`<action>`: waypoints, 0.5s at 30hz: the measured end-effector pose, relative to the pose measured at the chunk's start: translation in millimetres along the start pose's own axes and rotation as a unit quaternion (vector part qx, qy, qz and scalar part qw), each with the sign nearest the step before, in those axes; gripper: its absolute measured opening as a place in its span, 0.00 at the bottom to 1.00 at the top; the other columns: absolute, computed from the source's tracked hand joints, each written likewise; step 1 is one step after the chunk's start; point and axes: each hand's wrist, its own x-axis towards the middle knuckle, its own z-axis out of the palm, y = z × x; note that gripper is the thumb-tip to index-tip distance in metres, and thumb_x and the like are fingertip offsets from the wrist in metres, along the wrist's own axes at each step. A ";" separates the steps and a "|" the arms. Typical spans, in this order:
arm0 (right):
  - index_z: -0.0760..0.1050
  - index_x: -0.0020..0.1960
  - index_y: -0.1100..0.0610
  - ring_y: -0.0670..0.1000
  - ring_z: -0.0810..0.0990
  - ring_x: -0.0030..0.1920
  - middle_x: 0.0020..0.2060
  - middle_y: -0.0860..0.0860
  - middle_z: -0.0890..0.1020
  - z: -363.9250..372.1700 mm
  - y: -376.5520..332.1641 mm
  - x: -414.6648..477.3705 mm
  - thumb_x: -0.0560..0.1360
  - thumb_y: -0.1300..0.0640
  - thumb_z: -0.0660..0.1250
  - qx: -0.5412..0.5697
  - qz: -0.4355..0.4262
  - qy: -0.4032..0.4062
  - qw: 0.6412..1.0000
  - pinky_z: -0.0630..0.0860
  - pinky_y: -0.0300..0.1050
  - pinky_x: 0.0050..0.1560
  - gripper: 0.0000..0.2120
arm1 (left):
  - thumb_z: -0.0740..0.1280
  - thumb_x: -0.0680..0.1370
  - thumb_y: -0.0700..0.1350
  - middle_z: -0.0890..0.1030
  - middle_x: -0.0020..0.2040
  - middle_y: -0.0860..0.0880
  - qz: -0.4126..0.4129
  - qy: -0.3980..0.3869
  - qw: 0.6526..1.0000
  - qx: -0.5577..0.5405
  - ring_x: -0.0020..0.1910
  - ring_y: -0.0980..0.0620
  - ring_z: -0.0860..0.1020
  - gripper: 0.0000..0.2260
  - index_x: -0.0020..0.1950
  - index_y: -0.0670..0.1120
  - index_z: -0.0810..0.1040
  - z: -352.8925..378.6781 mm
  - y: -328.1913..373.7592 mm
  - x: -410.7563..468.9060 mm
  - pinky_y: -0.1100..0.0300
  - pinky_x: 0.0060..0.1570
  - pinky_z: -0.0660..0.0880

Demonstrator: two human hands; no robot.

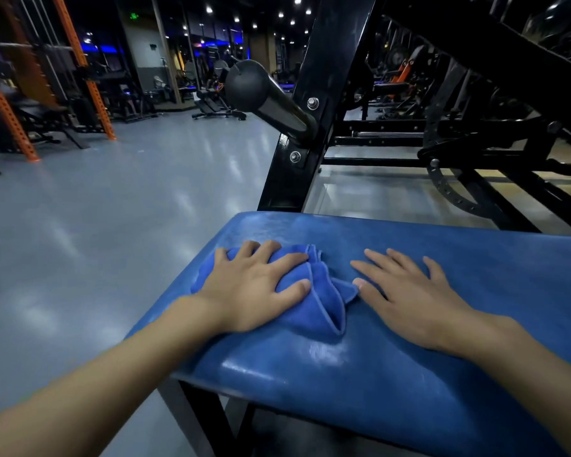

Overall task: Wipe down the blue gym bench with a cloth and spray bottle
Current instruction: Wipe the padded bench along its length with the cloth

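The blue padded bench (442,374) fills the lower right of the head view, with wet streaks near its front edge. A crumpled blue cloth (327,301) lies on its left part. My left hand (254,288) presses down on the cloth with fingers spread over it. My right hand (409,298) rests flat on the bare pad just right of the cloth, its thumb touching the cloth's edge, holding nothing. No spray bottle is in view.
A black steel upright (310,127) with a black round-ended bar (264,97) rises just behind the bench. More black machine frame (475,153) stands at the right. Grey floor (96,225) spreads to the left, with orange racks (96,94) farther back.
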 end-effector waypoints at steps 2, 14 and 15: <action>0.50 0.77 0.38 0.45 0.40 0.78 0.79 0.39 0.47 -0.2 -0.9 0.1 0.79 0.36 0.39 -0.007 0.000 -0.004 1.000 0.38 0.61 0.75 0.27 | 0.39 0.70 0.72 0.67 0.66 0.57 -0.010 0.008 1.000 -0.005 0.67 0.50 0.65 0.30 0.71 0.71 0.58 6.6 -11.3 37.4 0.39 0.64 0.61; 0.50 0.77 0.36 0.43 0.41 0.78 0.78 0.37 0.47 -0.3 3.4 2.6 0.78 0.36 0.38 -0.002 0.003 0.004 1.000 0.38 0.58 0.76 0.28 | 0.45 0.76 0.70 0.68 0.67 0.52 -0.060 -0.033 0.998 -0.006 0.68 0.46 0.65 0.22 0.68 0.70 0.64 11.0 -37.5 124.7 0.36 0.62 0.60; 0.50 0.77 0.36 0.43 0.41 0.78 0.78 0.38 0.48 -0.1 3.9 2.8 0.78 0.36 0.38 -0.001 0.003 0.007 1.000 0.39 0.58 0.76 0.28 | 0.45 0.76 0.71 0.68 0.68 0.53 -0.058 -0.031 0.998 -0.006 0.69 0.46 0.64 0.22 0.67 0.70 0.63 10.2 -38.0 112.8 0.37 0.62 0.61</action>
